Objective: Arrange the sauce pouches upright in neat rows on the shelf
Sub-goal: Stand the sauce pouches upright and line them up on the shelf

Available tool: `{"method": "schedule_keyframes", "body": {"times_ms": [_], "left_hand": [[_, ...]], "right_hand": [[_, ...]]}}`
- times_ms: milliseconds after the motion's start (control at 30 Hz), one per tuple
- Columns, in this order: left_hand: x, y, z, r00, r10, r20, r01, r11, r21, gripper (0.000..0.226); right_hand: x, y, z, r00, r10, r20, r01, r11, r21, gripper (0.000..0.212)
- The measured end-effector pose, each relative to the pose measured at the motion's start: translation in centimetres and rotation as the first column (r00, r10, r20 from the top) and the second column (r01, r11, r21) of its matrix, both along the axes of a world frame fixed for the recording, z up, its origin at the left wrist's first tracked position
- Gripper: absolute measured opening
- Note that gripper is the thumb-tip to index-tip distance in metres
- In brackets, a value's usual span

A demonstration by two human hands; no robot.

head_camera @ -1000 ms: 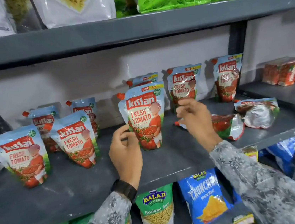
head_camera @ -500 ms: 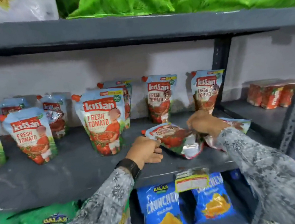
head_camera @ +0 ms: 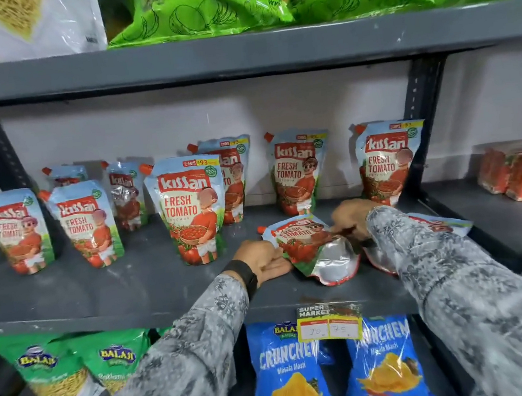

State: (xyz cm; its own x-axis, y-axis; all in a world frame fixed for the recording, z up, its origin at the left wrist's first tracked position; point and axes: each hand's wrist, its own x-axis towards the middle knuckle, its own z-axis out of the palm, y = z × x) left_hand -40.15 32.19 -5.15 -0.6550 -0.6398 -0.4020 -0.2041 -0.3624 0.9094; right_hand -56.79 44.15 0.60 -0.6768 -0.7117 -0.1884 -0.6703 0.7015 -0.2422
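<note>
From the head view, both hands have dropped from the standing red-and-blue tomato sauce pouch (head_camera: 193, 211) to a fallen foil one (head_camera: 312, 249) just to its right on the grey metal shelf (head_camera: 107, 292), so righting it looks next. It lies flat, long axis running back-left, orange cap rearward, silver base forward. Left hand (head_camera: 262, 260) grasps its near-left edge; right hand (head_camera: 352, 217) pinches its far-right edge.

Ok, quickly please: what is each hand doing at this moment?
Left hand: closed on the left edge of the lying sauce pouch.
Right hand: closed on the same pouch, at its right side.
</note>
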Motion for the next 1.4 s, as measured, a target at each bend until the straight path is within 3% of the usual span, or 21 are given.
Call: {"method": "schedule_keyframes", "body": {"times_ms": [67, 133, 167, 233, 300, 400, 500, 567, 667, 900, 1133, 1200, 1267, 1333, 1400], "left_hand": [[0.2, 0.1, 0.0, 1.0, 0.012, -0.016, -0.012, 1.0, -0.014, 0.017], [0.4, -0.1, 0.1, 0.999, 0.048, -0.021, -0.049, 0.997, -0.059, 0.013], [0.5, -0.3, 0.3, 0.996, 0.078, -0.031, -0.08, 0.992, -0.097, 0.012], [0.3, -1.1, 1.0, 0.987, 0.136, -0.086, -0.151, 0.965, -0.214, 0.013], [-0.1, -2.1, 2.3, 0.973, 0.15, -0.177, -0.207, 0.906, -0.369, 0.017], [-0.8, -3.0, 4.4, 0.948, 0.091, -0.306, -0.261, 0.772, -0.579, 0.014], [-1.7, -3.7, 5.0, 0.934, 0.061, -0.352, -0.308, 0.638, -0.706, 0.018], [-2.4, -3.9, 4.6, 0.933, 0.06, -0.356, -0.319, 0.6, -0.734, 0.011], [-3.3, -4.1, 2.4, 0.945, 0.073, -0.318, -0.297, 0.595, -0.747, 0.011], [-3.6, -4.3, 0.5, 0.939, 0.064, -0.339, -0.299, 0.642, -0.706, 0.016], [-2.6, -3.6, 0.1, 0.922, 0.093, -0.376, -0.33, 0.699, -0.635, 0.015], [-1.9, -2.9, 0.2, 0.901, 0.173, -0.398, -0.409, 0.649, -0.642, 0.017], [-1.1, -1.3, 0.6, 0.858, 0.211, -0.469, -0.504, 0.525, -0.686, 0.018], [-1.0, 1.3, 1.3, 0.835, 0.134, -0.534, -0.543, 0.362, -0.758, 0.018], [-1.9, 4.1, 2.0, 0.855, -0.037, -0.517, -0.49, 0.271, -0.829, 0.017]], "right_hand": [[0.1, 0.2, -0.1, 0.995, -0.041, 0.094, 0.046, 0.998, -0.052, 0.038], [-0.2, 0.1, -0.3, 0.973, -0.082, 0.216, 0.123, 0.975, -0.183, 0.024], [0.1, 0.2, -0.2, 0.938, -0.119, 0.327, 0.211, 0.941, -0.265, 0.012], [0.1, 0.2, 0.1, 0.854, -0.153, 0.498, 0.4, 0.805, -0.438, 0.015], [0.4, 0.2, 0.8, 0.856, -0.122, 0.502, 0.438, 0.687, -0.579, 0.02], [0.3, -0.3, 1.2, 0.932, -0.128, 0.34, 0.347, 0.59, -0.729, 0.037], [0.1, -0.3, 0.3, 0.911, -0.067, 0.406, 0.406, 0.303, -0.862, 0.042], [0.5, -0.5, -0.8, 0.901, -0.057, 0.429, 0.429, 0.244, -0.87, 0.041], [0.7, -1.1, -3.3, 0.876, -0.069, 0.477, 0.48, 0.218, -0.85, 0.032], [-0.1, -1.9, -5.8, 0.85, -0.033, 0.526, 0.523, 0.176, -0.834, 0.033], [0.5, -0.6, -4.5, 0.866, 0.005, 0.499, 0.483, 0.248, -0.84, 0.028], [0.7, 0.8, -3.1, 0.888, 0.025, 0.459, 0.44, 0.247, -0.863, 0.032], [0.8, 3.1, -1.3, 0.913, 0.049, 0.405, 0.389, 0.196, -0.9, 0.033], [0.5, 6.2, 0.6, 0.943, 0.021, 0.331, 0.325, 0.136, -0.936, 0.034], [-0.1, 9.3, 1.7, 0.947, -0.06, 0.315, 0.319, 0.071, -0.945, 0.032]]}}
